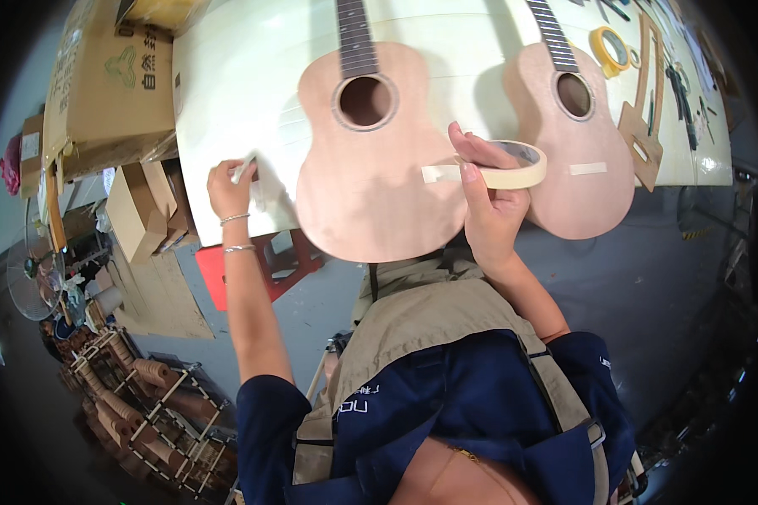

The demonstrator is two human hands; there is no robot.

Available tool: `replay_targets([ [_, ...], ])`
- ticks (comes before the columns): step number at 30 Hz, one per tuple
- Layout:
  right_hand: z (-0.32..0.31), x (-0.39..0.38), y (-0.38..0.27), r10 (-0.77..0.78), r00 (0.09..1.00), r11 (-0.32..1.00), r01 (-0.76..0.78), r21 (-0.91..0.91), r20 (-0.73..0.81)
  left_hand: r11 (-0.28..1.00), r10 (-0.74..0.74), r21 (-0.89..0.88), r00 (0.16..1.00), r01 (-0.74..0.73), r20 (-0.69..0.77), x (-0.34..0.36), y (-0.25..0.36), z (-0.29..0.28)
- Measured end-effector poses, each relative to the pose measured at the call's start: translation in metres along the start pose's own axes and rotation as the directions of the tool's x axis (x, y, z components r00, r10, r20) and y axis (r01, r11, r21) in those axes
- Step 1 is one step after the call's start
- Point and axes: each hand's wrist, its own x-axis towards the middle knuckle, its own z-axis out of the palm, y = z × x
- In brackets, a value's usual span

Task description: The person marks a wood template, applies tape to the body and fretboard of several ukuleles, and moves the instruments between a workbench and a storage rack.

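An unfinished pale wooden guitar (362,185) lies face up on the table before me, its lower edge toward my body. My right hand (495,206) is closed on a roll of cream masking tape (528,176), with the thumb in front and the fingers raised behind. The tape's loose end (438,174) sticks out leftward over the guitar's lower right side; I cannot tell whether it touches the wood. Left of the guitar, my left hand (230,190) pinches a small white object (242,172) with a dark tip near the tabletop; its kind is unclear.
A second guitar (564,198) lies to the right, with a short tape strip (588,169) on its top. Beyond it are a yellow tape roll (608,52), a wooden template (644,135) and tools. Cardboard boxes (109,93) stand left. A red stool (215,276) sits below the table edge.
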Motion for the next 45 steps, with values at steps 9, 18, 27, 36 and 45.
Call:
replay_targets([
  [9, 0.057, -0.036, 0.009, 0.023, 0.999, 0.998, -0.025, 0.059, 0.041, 0.592, 0.18, -0.799, 0.949, 0.107, 0.261, -0.096, 0.165, -0.028],
  [18, 0.001, -0.021, 0.022, -0.24, 0.938, 0.0, 0.259, -0.966, 0.252, 0.841, 0.188, -0.539, 0.961, -0.049, 0.205, -0.082, 0.142, -0.014],
  [27, -0.006, -0.017, 0.038, -0.193, 0.949, 0.153, 0.278, -0.948, 0.247, 0.919, 0.235, -0.348, 0.966, -0.185, 0.107, -0.081, 0.146, -0.006],
  [36, -0.007, -0.017, 0.039, -0.165, 0.948, 0.138, 0.297, -0.945, 0.274, 0.874, 0.468, 0.02, 0.854, -0.485, 0.227, -0.119, 0.167, -0.012],
  [45, -0.014, -0.016, 0.043, -0.207, 0.942, 0.149, 0.298, -0.943, 0.265, 0.997, -0.012, 0.078, 0.999, 0.008, 0.042, -0.029, -0.024, 0.025],
])
